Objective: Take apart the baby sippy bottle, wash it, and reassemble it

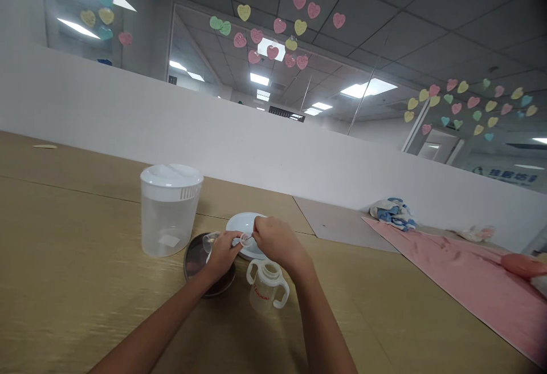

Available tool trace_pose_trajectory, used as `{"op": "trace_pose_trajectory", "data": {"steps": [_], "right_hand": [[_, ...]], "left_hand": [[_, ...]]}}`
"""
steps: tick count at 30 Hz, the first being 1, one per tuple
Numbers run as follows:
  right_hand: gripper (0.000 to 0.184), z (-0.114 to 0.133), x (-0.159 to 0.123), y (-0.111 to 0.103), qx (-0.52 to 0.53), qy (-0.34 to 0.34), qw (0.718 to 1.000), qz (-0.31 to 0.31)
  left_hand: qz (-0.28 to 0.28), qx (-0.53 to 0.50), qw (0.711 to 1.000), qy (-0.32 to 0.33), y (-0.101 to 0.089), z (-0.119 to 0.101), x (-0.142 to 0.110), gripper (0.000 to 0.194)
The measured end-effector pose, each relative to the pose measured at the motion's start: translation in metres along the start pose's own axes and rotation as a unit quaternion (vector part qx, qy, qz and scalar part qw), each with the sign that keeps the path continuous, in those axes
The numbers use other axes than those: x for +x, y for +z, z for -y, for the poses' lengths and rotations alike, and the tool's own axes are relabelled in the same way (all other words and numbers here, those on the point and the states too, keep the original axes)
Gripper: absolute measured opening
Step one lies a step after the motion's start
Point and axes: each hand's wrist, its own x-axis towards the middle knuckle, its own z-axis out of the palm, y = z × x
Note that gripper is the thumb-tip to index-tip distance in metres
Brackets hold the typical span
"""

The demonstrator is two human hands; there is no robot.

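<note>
My left hand (222,255) is closed around a small clear part (210,242), perhaps a bottle nipple or cap, held over a dark round lid (193,260). My right hand (276,243) pinches a thin small piece at the end of that clear part, just above a white plate (243,224). A clear baby cup with two white handles (267,285) stands open-topped right below my right hand. Both forearms reach in from the bottom edge.
A tall clear jug with a white lid (170,208) stands left of the hands on the wooden table (77,283). A pink cloth (461,277) covers the right side, with a blue-white bundle (393,213) at its far end. A white partition (213,134) runs behind.
</note>
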Motion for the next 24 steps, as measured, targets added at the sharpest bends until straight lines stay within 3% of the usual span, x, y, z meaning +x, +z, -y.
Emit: {"op": "trace_pose_trajectory", "data": {"steps": [24], "right_hand": [[0.025,0.006,0.033,0.036,0.017,0.019,0.999,0.042]], "left_hand": [[0.006,-0.009,1.0,-0.008,-0.002,0.0,0.001,0.027]]}}
